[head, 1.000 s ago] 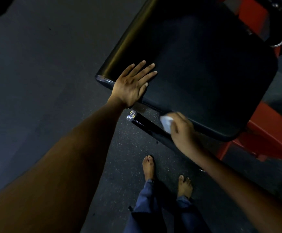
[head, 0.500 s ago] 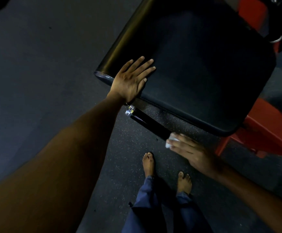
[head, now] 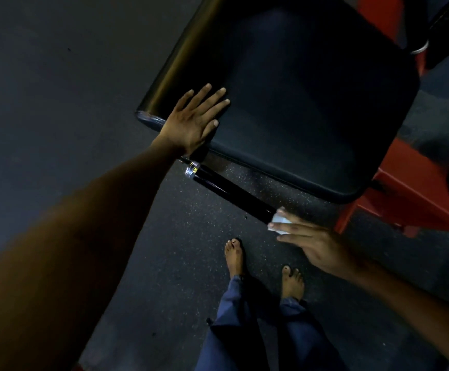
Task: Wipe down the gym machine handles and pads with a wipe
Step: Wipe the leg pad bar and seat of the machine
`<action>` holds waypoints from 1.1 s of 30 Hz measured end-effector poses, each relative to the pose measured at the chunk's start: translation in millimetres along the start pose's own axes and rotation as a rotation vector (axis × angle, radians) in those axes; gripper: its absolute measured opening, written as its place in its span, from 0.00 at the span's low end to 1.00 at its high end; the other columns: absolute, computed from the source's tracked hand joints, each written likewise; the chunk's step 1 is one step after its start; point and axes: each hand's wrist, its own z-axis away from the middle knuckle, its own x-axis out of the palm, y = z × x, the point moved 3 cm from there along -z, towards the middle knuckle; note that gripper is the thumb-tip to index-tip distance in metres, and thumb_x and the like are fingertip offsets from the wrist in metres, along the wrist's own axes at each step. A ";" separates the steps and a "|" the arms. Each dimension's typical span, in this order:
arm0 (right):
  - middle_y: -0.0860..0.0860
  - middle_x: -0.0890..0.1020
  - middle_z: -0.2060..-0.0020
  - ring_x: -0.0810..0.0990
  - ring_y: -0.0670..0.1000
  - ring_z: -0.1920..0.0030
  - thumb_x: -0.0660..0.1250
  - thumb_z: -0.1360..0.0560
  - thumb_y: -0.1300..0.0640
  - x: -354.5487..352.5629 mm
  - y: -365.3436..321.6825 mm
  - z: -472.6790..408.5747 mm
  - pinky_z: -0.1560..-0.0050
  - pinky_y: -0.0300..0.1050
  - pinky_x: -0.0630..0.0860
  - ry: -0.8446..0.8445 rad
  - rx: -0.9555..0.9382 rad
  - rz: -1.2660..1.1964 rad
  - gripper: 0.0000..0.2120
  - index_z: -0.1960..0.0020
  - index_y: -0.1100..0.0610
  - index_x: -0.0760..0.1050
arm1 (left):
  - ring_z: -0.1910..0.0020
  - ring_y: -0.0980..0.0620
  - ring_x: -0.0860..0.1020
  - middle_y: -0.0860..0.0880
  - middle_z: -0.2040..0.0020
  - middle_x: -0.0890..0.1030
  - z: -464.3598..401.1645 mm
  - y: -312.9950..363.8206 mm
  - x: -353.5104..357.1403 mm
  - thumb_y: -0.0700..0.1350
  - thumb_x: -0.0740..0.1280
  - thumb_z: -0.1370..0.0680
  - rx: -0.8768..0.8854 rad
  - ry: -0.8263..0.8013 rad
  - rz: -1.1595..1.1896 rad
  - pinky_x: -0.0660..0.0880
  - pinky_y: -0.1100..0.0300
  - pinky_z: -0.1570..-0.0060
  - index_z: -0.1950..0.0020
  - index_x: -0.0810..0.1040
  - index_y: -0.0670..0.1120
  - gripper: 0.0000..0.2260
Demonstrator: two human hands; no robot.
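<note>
Nearest to us we count two bare feet (head: 235,257) on the dark speckled floor (head: 164,263), below two blue trouser legs (head: 244,330). Just above them our right hand (head: 317,245) reaches in from the right, its fingers long and held close together, pinning one small white wipe (head: 279,222) against the lower end of one black handle bar (head: 231,191). We cannot tell where the thumb sits. The bar runs up and left to a single silver end cap (head: 192,169), just below our left hand (head: 193,121). That hand lies flat on the near corner of one big black pad (head: 298,103), its four fingers straight and slightly spread, thumb alongside. Beyond and to the right of the pad we see the red frame (head: 410,194) of the machine.
</note>
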 end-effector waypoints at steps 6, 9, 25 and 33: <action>0.47 0.71 0.38 0.71 0.44 0.41 0.58 0.23 0.70 -2.8 6.4 -69.3 0.50 0.31 0.72 0.210 0.607 -0.481 0.22 0.31 0.56 0.69 | 0.22 0.49 0.49 0.49 0.21 0.55 -28.0 41.6 -13.9 0.55 0.47 0.18 -0.034 -0.051 0.157 0.43 0.46 0.26 0.23 0.60 0.46 0.26; 0.52 0.80 0.55 0.76 0.48 0.56 0.60 0.24 0.67 15.3 20.1 -112.6 0.58 0.40 0.69 -0.057 0.732 -0.724 0.11 0.46 0.65 0.78 | 0.22 0.49 0.50 0.50 0.21 0.54 -41.1 76.8 -5.4 0.57 0.43 0.19 0.039 -0.070 0.134 0.44 0.46 0.25 0.22 0.58 0.48 0.28; 0.49 0.79 0.61 0.77 0.47 0.59 0.55 0.24 0.69 22.8 27.0 -64.2 0.55 0.39 0.70 0.114 0.777 -0.668 0.15 0.57 0.57 0.77 | 0.22 0.48 0.50 0.51 0.20 0.54 -36.2 100.7 15.9 0.54 0.44 0.17 -0.058 0.021 0.035 0.47 0.45 0.25 0.21 0.56 0.52 0.24; 0.56 0.79 0.40 0.76 0.54 0.39 0.56 0.24 0.73 34.6 22.8 35.4 0.48 0.26 0.64 0.325 0.898 -0.367 0.22 0.34 0.57 0.73 | 0.21 0.48 0.48 0.52 0.20 0.50 -34.7 103.0 19.0 0.54 0.42 0.16 -0.085 0.012 0.025 0.45 0.46 0.25 0.21 0.51 0.52 0.23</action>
